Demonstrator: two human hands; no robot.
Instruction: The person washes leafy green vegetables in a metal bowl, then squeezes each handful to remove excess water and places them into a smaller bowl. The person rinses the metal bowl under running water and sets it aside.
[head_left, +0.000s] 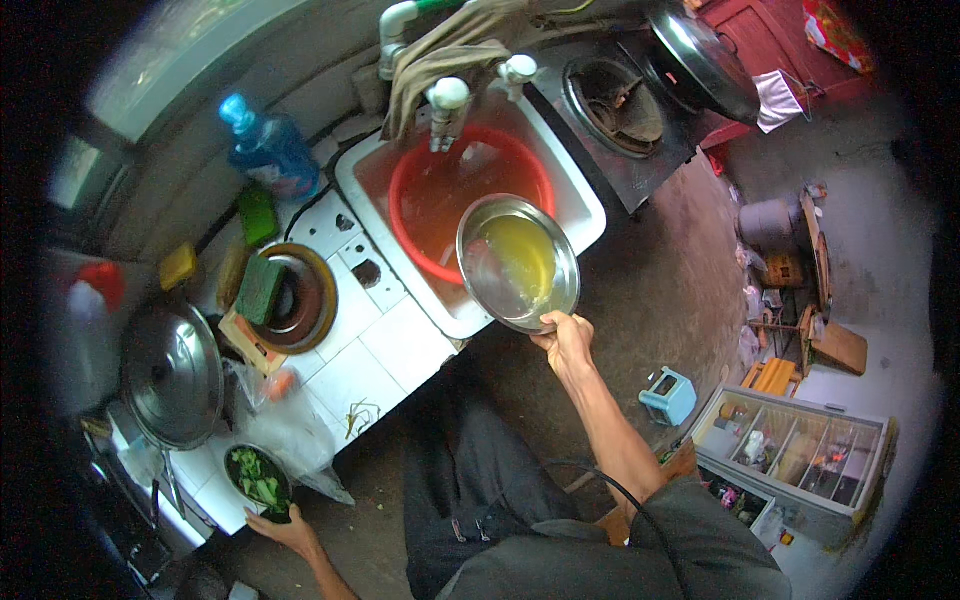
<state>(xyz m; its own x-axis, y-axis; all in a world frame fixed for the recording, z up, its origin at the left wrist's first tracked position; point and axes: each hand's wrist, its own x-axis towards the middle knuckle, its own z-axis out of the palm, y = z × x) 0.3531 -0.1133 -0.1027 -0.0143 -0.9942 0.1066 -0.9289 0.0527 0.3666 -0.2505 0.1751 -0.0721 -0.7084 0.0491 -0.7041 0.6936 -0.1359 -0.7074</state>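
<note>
My right hand (568, 343) grips the rim of a stainless steel bowl (480, 281) with yellowish liquid in its bottom. The bowl is held over the front edge of a white sink (469, 324), covering part of a red plastic basin (397, 225). That basin sits inside the sink and holds cloudy liquid. At the lower left, my left hand (289, 531) is on the near side of a dark bowl (282, 472) of chopped green leaves (259, 480). This bowl rests at the tiled counter's edge, and its underside is hidden.
White taps (450, 94) and a draped cloth (442, 64) overhang the sink. A gas burner (615, 105) lies beyond it. On the tiled counter (375, 356) are a green sponge (261, 289), a metal lid (172, 375) and a plastic bag (292, 435). A blue stool (669, 397) stands on the floor.
</note>
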